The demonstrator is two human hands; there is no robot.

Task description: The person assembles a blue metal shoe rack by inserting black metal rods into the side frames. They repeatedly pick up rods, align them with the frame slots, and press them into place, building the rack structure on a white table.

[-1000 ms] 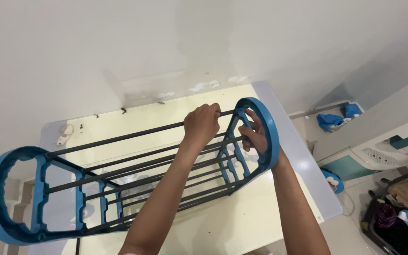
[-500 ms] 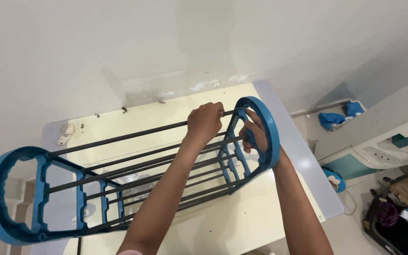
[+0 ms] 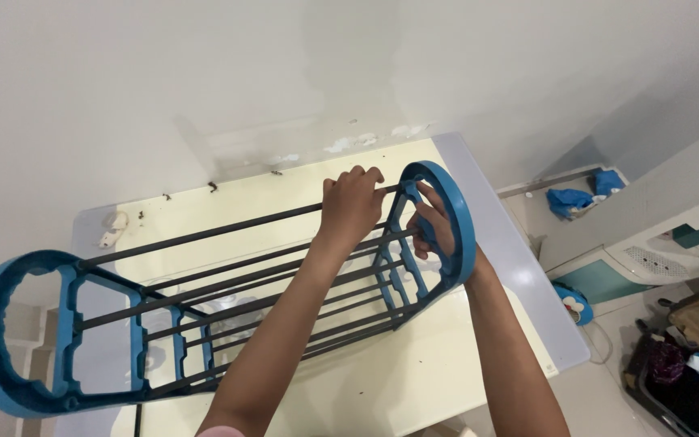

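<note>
White wall [image 3: 204, 73] fills the upper frame. Below it we see a pale yellow worktop [image 3: 414, 380] with a grey edge, running from lower left to centre right. Held above it, lying on its side across the middle of the frame, is a rack [image 3: 228, 291]: dark metal rods joined to two blue plastic end frames, one at lower left, one at centre right. Our left hand [image 3: 351, 206] sits at centre, fingers [image 3: 357, 174] curled shut around the top rod near the right end frame. Our right hand [image 3: 434, 231] reaches through that end frame, fingers clamped on its inner blue bar. A white appliance [image 3: 673, 218] stands at right, blue cloth [image 3: 569, 200] beside it.
</note>
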